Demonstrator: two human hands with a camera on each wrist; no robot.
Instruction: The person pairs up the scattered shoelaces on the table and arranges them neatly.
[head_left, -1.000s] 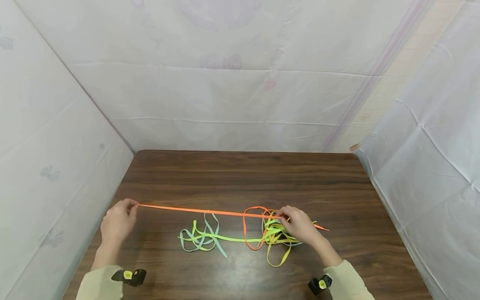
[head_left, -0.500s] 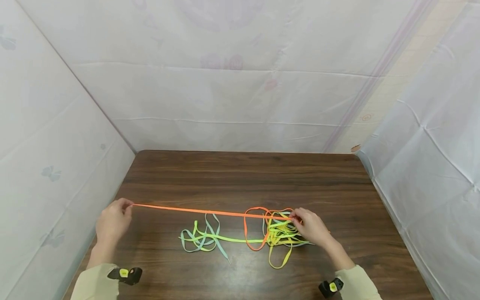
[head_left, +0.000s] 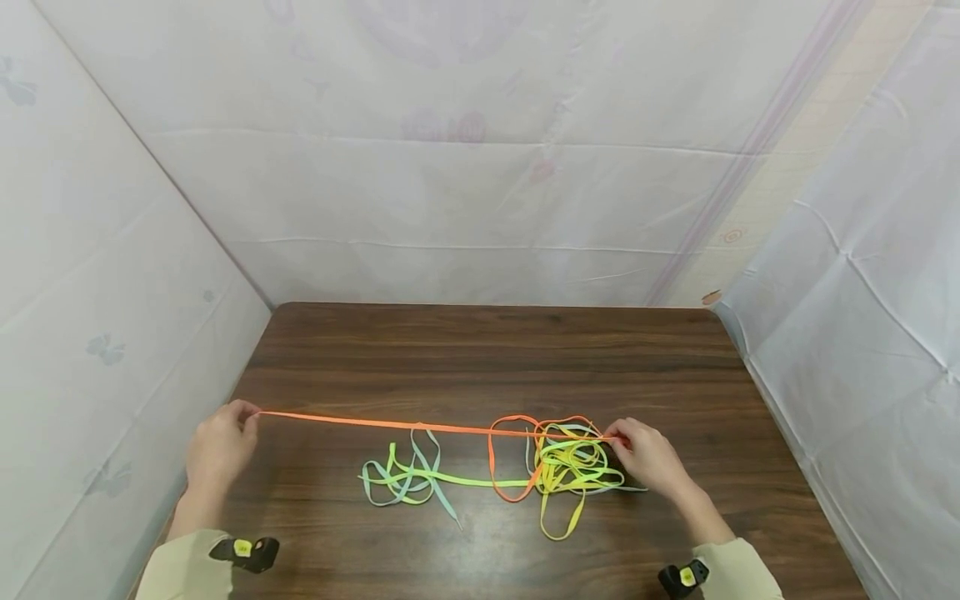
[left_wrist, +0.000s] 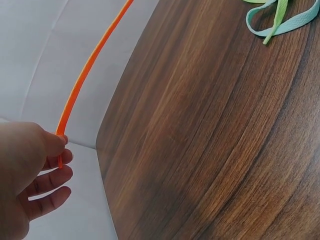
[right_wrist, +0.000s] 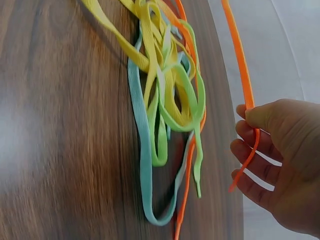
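Observation:
An orange shoelace (head_left: 390, 423) stretches nearly straight between both hands, above the table. At the far left, my left hand (head_left: 223, 446) pinches one end between thumb and forefinger, and a short tip pokes out below the thumb in the left wrist view. My right hand (right_wrist: 285, 155) pinches the same lace, with a loose tail hanging across its other fingers. Beside that hand lies a tangled heap of yellow shoelaces (head_left: 577, 475) with green, light blue and orange ones. A green shoelace (head_left: 480, 481) runs left from the heap to a looser tangle with a light blue shoelace (head_left: 442, 500).
The dark wood-grain table (head_left: 480, 358) is bounded by a white sheet (head_left: 450, 192) behind and more white sheeting at both sides. One orange loop (head_left: 492, 467) lies at the heap's left edge. Each sleeve bears a black wrist camera (head_left: 245, 552).
My right hand has slid rightward and off the heap, drawing out the orange shoelace. My left hand has shifted slightly left. The two tangles have stayed about where they were.

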